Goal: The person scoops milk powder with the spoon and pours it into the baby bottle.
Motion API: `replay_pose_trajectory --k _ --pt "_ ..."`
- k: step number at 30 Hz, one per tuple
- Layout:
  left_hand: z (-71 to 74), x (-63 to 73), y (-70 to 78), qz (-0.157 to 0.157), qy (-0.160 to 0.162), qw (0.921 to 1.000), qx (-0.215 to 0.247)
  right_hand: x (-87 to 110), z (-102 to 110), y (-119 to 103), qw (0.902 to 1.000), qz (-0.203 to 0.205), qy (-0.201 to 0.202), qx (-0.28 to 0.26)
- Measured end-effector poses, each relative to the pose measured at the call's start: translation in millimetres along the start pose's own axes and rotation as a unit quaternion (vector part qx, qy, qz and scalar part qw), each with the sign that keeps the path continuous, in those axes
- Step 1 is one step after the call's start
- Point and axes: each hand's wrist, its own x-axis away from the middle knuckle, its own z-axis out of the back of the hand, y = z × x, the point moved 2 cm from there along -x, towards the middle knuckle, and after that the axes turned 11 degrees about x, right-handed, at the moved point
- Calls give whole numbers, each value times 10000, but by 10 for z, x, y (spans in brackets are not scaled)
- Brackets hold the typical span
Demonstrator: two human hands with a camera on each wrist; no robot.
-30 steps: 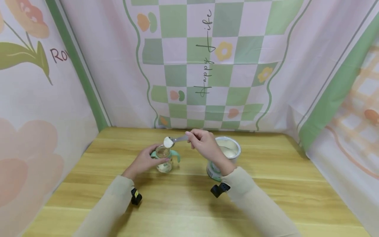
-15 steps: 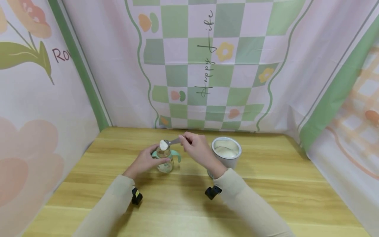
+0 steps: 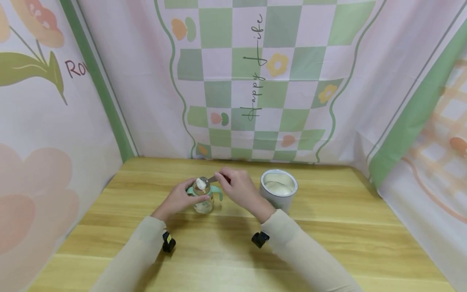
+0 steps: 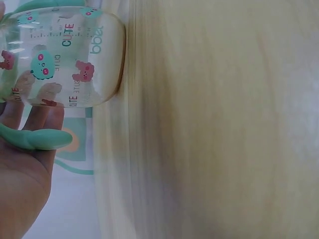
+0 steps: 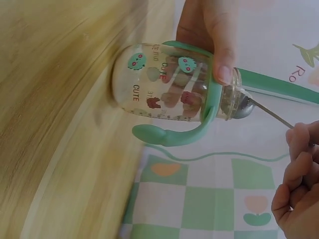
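A clear baby bottle (image 3: 203,207) with green handles and printed cartoon figures stands upright on the wooden table. My left hand (image 3: 179,198) grips it near the neck, thumb across the front; fingers show through the clear wall in the right wrist view. In my right hand (image 3: 238,189) a metal spoon (image 5: 244,107) is pinched by its handle. The spoon's bowl, heaped with white powder (image 3: 200,184), is right at the bottle's open mouth, tilted into it in the right wrist view. My left wrist view shows the bottle's lower wall and one green handle (image 4: 45,139).
An open can (image 3: 279,199) of pale powder stands on the table (image 3: 219,259) to the right, just beyond my right wrist. A curtain (image 3: 248,93) with green checks hangs behind the table's far edge, and printed cloth also closes off both sides.
My right hand has come left and a little down, away from the can, bringing the loaded spoon from beside the bottle onto its mouth. The left hand and bottle have stayed put.
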Motion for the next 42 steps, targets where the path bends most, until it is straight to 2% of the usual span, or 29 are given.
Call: replay_pose_trajectory --k 5,10,18,26,35,42 --pt "2 6 10 19 -57 9999 91 -2 -23 -33 9990 322 44 316" --pt "-1 14 23 54 -131 9996 228 7 -50 -53 9938 599 56 935" --pt "1 22 33 64 -160 9995 263 48 -74 -111 9711 1405 197 1917" --pt "2 20 34 50 -107 9999 100 53 -57 -136 9588 1829 293 2156" --pt "3 20 28 57 -153 9997 181 53 -24 -156 9314 2471 307 2655" --pt "10 17 20 59 -154 9997 151 56 6 -180 9181 2743 123 2858"
